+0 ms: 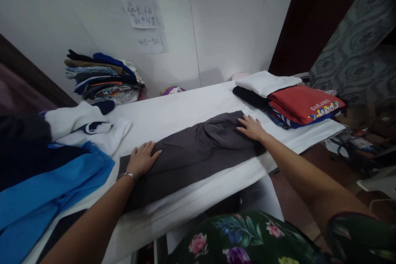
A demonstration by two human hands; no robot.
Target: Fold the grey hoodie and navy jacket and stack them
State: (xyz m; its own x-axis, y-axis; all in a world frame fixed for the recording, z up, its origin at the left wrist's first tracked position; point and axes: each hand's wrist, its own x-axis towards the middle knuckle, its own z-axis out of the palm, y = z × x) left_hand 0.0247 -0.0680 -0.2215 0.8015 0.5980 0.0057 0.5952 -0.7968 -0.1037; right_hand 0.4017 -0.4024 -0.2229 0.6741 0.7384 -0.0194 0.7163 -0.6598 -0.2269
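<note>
- Nearest the camera, below both wrists, is the person's own floral-print dark green clothing (pixel 235 239), a thin, smooth-looking fabric.
- The left hand (pixel 142 159) lies flat, fingers spread and straight, gripping nothing. Its palm presses on the near-left end of the long dark grey soft folded garment (pixel 192 152).
- The right hand (pixel 252 128) is just as open and flat. It rests on the garment's far-right end, where the cloth bunches into soft creases.
- The garment runs as a narrow strip between the two hands. The flat palms at either end appear to hold it stretched and smooth.
- Under it is the white cloth-covered table (pixel 185 111), matte and plain.
- Left of the left hand lies a loose bright blue smooth garment (pixel 46 185). Just beyond that is a crumpled white and navy garment (pixel 86 126).
- Beyond the right hand sits a neat pile, a red folded printed shirt (pixel 303 103) beside a white folded cloth (pixel 266 82).
- Far beyond the left hand, a mixed stack of folded clothes (pixel 102 78) leans against the wall below two handwritten paper notes (pixel 145 14).
</note>
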